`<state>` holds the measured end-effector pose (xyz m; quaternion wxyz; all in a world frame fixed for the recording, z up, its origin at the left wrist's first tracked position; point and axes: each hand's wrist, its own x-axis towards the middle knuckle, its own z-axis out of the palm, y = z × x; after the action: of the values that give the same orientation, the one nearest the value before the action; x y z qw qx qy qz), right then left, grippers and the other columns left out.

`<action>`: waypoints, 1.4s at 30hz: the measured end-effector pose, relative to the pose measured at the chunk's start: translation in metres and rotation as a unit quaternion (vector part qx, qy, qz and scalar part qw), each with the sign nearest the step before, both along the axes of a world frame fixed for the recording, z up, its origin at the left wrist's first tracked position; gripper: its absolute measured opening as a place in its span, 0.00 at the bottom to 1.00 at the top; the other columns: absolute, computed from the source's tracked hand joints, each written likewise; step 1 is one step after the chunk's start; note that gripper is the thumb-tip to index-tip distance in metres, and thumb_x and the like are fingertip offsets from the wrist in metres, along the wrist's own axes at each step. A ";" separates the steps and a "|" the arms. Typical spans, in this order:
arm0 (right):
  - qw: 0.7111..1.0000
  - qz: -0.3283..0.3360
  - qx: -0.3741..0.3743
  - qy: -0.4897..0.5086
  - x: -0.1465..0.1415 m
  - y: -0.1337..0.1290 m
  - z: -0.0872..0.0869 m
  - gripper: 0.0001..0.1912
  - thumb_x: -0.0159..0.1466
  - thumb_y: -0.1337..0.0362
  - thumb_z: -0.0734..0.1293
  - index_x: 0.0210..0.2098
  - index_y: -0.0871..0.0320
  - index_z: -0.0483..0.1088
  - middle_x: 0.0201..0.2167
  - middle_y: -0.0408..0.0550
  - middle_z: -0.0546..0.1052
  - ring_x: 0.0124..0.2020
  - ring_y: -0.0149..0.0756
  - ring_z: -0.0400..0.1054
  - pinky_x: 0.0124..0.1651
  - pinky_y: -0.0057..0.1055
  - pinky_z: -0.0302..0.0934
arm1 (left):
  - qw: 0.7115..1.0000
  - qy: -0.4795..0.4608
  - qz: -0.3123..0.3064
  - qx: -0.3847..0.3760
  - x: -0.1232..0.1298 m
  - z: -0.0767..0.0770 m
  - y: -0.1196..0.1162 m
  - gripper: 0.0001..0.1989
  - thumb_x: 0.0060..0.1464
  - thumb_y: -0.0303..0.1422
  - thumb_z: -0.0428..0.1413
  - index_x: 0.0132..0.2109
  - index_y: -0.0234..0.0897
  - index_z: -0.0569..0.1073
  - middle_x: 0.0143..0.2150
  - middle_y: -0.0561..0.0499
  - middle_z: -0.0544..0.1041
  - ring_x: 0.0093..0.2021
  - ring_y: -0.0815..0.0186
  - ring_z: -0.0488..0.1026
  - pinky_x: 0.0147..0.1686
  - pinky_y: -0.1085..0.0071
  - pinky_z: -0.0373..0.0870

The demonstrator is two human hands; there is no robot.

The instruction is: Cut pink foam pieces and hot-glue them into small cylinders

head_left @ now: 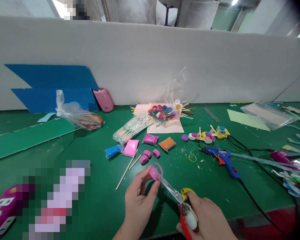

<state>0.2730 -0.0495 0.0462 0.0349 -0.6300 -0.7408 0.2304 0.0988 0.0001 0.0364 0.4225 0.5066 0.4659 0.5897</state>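
Between the thumb and fingers of my left hand (141,198) is a small pink ring-like piece (154,173), with a thin pink strip curling off its upper right. My right hand (206,213) grips scissors (172,191) by their yellow and red handles. The blades point up and left, and their tips touch the pink piece. Just beyond my left hand, several pink caps (144,159) lie on the green table (97,186). Two wooden sticks (125,172) rest to the left of the caps.
Clay packets (167,143), bundled sticks (132,128) and a bag of colored caps (162,111) lie farther back. At right are a blue glue gun (223,160) with its cord and a stick-and-cap assembly (207,135). A magenta power strip (5,206) sits at left.
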 end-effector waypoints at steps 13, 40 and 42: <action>1.000 0.011 0.002 -0.005 0.003 0.002 -0.005 0.12 0.50 0.57 0.61 0.30 0.57 0.58 0.24 0.47 0.73 0.24 0.44 0.66 0.26 0.30 0.49 | 1.000 0.011 0.019 0.021 0.000 0.001 -0.001 0.18 0.41 0.23 0.57 0.43 0.40 0.71 0.39 0.52 0.76 0.38 0.66 0.74 0.39 0.72 0.72; 0.999 0.000 0.042 0.020 0.007 0.005 0.000 0.14 0.47 0.57 0.65 0.28 0.55 0.57 0.24 0.42 0.71 0.23 0.38 0.63 0.26 0.29 0.47 | 0.999 -0.033 0.002 0.004 -0.006 -0.003 0.003 0.21 0.41 0.21 0.58 0.44 0.44 0.72 0.43 0.52 0.75 0.41 0.67 0.72 0.44 0.74 0.67; 0.999 -0.002 0.039 0.026 0.006 0.005 0.000 0.14 0.47 0.58 0.66 0.29 0.55 0.58 0.24 0.42 0.71 0.23 0.38 0.63 0.26 0.29 0.47 | 0.999 -0.039 0.000 -0.002 -0.006 -0.003 0.003 0.21 0.41 0.21 0.58 0.44 0.44 0.72 0.42 0.52 0.75 0.41 0.67 0.72 0.44 0.74 0.67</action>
<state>0.2793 -0.0443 0.0459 0.0790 -0.6231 -0.7471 0.2175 0.0931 0.0026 0.0335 0.4410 0.4826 0.4503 0.6081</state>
